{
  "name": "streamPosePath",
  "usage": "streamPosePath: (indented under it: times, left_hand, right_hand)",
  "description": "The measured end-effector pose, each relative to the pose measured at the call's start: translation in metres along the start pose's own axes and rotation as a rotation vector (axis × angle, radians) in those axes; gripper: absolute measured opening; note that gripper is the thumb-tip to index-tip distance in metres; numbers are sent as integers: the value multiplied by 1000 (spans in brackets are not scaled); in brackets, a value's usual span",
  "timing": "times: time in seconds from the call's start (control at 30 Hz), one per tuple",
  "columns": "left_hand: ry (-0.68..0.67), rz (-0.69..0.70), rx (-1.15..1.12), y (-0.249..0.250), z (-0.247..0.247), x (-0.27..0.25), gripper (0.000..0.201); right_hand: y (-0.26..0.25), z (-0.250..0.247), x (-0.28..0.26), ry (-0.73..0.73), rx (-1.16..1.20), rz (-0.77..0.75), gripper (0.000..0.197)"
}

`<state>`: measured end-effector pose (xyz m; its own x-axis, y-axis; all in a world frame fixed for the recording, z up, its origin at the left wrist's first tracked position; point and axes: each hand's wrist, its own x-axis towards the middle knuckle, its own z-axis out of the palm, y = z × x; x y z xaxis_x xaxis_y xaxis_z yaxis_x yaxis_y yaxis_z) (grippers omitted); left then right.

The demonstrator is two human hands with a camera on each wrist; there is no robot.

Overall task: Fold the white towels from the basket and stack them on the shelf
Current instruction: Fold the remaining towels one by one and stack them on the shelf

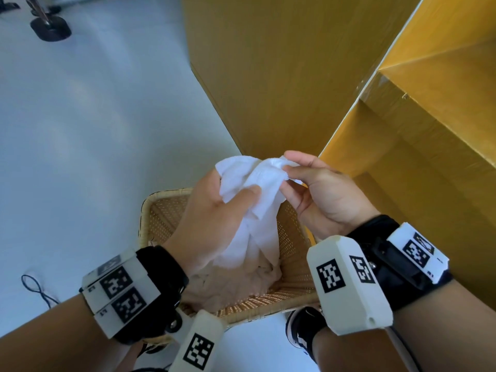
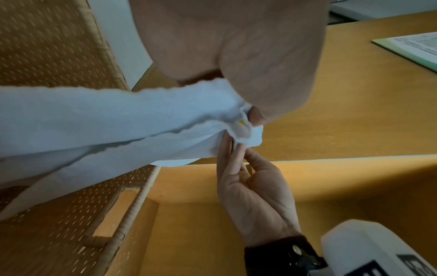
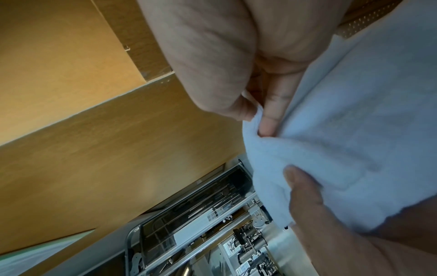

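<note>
Seen from the head camera, a pale floor [image 1: 80,130] fills the nine o'clock side of the view, with a dark stand foot [image 1: 51,28] at eleven o'clock. Low in the centre, at six o'clock, sits a woven basket [image 1: 158,210] with more pale cloth bunched in its bottom. Above the basket the left hand [image 1: 212,218] grips a white towel [image 1: 257,200], thumb pressed across the cloth and the other fingers wrapped behind it, so the towel hangs crumpled down into the basket mouth. Just to its right, the right hand [image 1: 319,194] pinches the towel's top edge between thumb and forefinger, the remaining fingers loosely curled; the left wrist view shows that pinch sitting at a hem or corner. At three o'clock and up to one o'clock stands the yellow wooden shelf [image 1: 429,135], its compartments near the hands. The step in hand appears to be lifting one towel out and hunting for its corners, before any folding. The next move likely calls for sliding the hands apart along the edge to spread the cloth flat.
</note>
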<state>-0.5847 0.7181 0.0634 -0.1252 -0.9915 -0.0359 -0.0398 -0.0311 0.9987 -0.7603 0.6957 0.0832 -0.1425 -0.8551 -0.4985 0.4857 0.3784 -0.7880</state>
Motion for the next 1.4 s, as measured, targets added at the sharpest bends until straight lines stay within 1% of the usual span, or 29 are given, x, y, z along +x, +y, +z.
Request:
streamPosePath:
  times: [0.13,0.3,0.37,0.43,0.53,0.6,0.73,0.8,0.83,0.9,0.93,0.97,1.0,1.07,1.17,1.27,1.33,1.4]
  left_hand:
    - [78,-7,9,3,-1,3,29]
    - [159,-45,10,4,-2,6,40]
    - [164,-58,15,4,-3,7,40]
    - [154,-45,27,5,-3,8,33]
    - [141,-42,-2,7,-4,9,40]
    - [131,-51,-35,10,-6,9,43]
    - [112,-49,-112,14,-10,9,38]
    - [84,-58,-164,16,-10,9,37]
    - [67,-63,-194,17,-11,8,38]
    - [49,-76,-245,19,-13,8,43]
    - [48,-80,-261,19,-14,8,45]
    - [48,-84,-274,20,-14,8,46]
    - [47,-85,-283,20,-15,8,45]
    - [44,-92,-287,21,-17,8,37]
    - [13,-95,-290,21,-18,7,30]
    - [9,-98,-287,21,-19,7,23]
    - [18,-116,-293,21,-19,7,14]
    - [44,-152,-300,21,-20,8,15]
  right_hand:
    - [1,-1,-2,13,-89,-20,21]
    - [6,-2,-3,-50,-348,-95,20]
    - [9,-2,-3,-79,-414,-113,19]
    - [12,-3,-2,-93,-489,-138,19]
    - [15,-3,-1,-91,-628,-187,19]
    - [15,-3,-2,-123,-724,-223,19]
    - [16,-4,-2,-193,-961,-396,19]
    - [17,-5,-2,-262,-970,-403,21]
    - [17,-5,-3,-300,-957,-388,20]
    - [15,-4,-4,-356,-917,-354,8]
    - [14,-3,-4,-391,-887,-339,11]
    - [13,-3,-4,-425,-854,-325,21]
    - [12,-2,-5,-454,-824,-311,29]
    - [12,-1,-6,-501,-788,-308,33]
    - [12,0,-7,-551,-779,-298,29]
    - [9,-1,-6,-560,-788,-298,22]
    - [10,-2,-7,-570,-780,-301,23]
    - [12,-2,-8,-604,-785,-303,25]
